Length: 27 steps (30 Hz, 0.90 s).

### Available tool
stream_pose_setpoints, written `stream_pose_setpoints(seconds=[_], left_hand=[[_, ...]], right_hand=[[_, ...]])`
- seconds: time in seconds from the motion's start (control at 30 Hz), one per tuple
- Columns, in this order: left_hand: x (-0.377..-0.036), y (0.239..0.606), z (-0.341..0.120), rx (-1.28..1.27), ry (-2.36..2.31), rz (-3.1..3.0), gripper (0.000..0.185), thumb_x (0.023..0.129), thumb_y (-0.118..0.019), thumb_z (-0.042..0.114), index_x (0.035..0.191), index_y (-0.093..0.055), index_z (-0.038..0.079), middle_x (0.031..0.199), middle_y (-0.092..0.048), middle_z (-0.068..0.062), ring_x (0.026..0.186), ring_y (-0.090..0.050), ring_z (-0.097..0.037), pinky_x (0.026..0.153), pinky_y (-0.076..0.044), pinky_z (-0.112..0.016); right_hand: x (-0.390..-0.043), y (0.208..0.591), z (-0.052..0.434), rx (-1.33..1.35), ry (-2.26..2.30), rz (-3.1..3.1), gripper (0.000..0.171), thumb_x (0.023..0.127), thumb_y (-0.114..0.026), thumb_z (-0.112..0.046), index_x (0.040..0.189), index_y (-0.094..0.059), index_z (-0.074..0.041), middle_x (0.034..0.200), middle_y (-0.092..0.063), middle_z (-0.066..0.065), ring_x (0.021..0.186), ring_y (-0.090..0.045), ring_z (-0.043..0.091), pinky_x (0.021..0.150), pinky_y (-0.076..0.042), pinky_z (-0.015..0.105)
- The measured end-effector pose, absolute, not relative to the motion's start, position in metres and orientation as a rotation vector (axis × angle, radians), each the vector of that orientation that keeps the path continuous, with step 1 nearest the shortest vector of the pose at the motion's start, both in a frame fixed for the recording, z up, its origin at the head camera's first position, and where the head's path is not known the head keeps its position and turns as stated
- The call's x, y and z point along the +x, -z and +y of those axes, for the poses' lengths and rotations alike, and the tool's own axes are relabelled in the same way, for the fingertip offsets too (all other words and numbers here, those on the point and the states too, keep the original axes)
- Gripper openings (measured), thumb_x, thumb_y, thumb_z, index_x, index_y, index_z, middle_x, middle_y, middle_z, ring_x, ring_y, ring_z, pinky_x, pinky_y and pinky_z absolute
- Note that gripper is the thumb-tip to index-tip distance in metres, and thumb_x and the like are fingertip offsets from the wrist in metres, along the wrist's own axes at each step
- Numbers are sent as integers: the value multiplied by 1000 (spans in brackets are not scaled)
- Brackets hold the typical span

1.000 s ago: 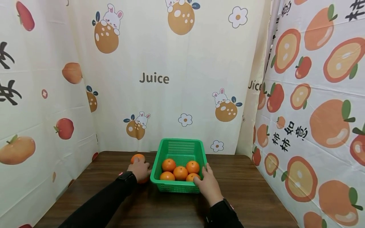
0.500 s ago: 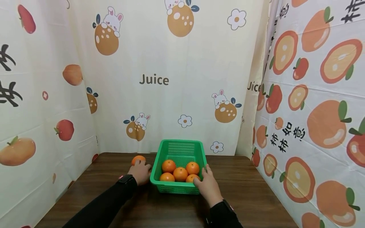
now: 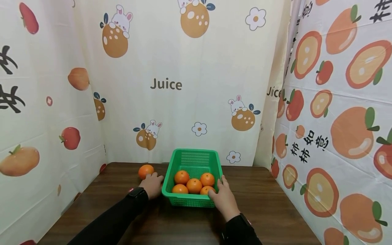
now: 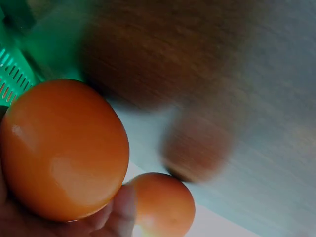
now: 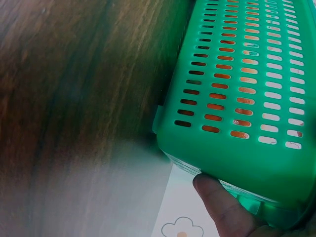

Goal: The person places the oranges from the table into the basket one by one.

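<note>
My left hand (image 3: 153, 185) is just left of the green plastic basket (image 3: 191, 200). Its fingers curl round an orange (image 4: 66, 148) in the left wrist view; in the head view the hand hides that fruit. Another orange (image 3: 146, 172) stands on the table just beyond the hand, and the left wrist view has this second orange (image 4: 165, 205) behind the fingertips. With my right hand (image 3: 226, 200) I grip the basket's right side near its front corner. Several oranges (image 3: 194, 186) lie inside, mostly toward the front.
The dark wooden table (image 3: 263, 211) carries the basket and fruit. Its back edge meets a cream curtain (image 3: 183, 109) with printed fruit and rabbits. Printed cloths also hang along the left and right sides.
My left hand has shifted slightly, and the orange that showed beneath it is now covered. The far orange has moved a little left and shows more. My right hand and the basket stay put.
</note>
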<state>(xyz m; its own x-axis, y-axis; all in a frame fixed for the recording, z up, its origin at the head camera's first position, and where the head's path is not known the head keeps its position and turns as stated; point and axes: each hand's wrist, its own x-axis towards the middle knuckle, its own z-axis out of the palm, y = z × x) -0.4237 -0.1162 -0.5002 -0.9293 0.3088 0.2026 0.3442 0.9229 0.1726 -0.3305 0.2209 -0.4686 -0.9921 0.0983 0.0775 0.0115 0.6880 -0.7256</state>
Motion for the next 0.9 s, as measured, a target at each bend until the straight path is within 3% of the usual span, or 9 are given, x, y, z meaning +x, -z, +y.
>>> stream_pose_setpoints(seconds=[0.13, 0.3, 0.5, 0.9], left_hand=[[-428, 495, -117, -484, 423, -2967, 28, 97, -70, 32, 118, -72, 13, 107, -65, -15, 86, -62, -33, 80, -56, -54], [-428, 492, -121, -486, 522, -3027, 22, 85, -79, 28, 102, -68, 18, 90, -62, -6, 77, -56, -23, 72, -49, -43], [-426, 488, -126, -491, 589, -3046, 39, 72, -86, 19, 108, -70, 16, 87, -65, 0, 75, -56, -21, 71, -50, -41], [-420, 480, -122, -473, 631, -3111, 38, 70, -88, 18, 102, -67, 18, 86, -65, 0, 77, -57, -21, 75, -50, -40]], right_hand=[[-332, 468, 222, -85, -1196, -2775, 77, 97, -62, -32, 162, -39, 3, 180, -15, 12, 156, -36, 45, 122, -35, 65], [-333, 470, 222, -91, -1188, -2786, 77, 98, -63, -32, 162, -39, 2, 180, -16, 13, 156, -36, 46, 120, -36, 67], [-334, 471, 221, -99, -1192, -2795, 77, 98, -64, -33, 162, -40, 2, 179, -16, 13, 155, -36, 47, 120, -36, 69], [-331, 472, 222, -84, -1180, -2785, 78, 96, -64, -33, 161, -41, 3, 179, -17, 14, 154, -39, 47, 119, -37, 68]])
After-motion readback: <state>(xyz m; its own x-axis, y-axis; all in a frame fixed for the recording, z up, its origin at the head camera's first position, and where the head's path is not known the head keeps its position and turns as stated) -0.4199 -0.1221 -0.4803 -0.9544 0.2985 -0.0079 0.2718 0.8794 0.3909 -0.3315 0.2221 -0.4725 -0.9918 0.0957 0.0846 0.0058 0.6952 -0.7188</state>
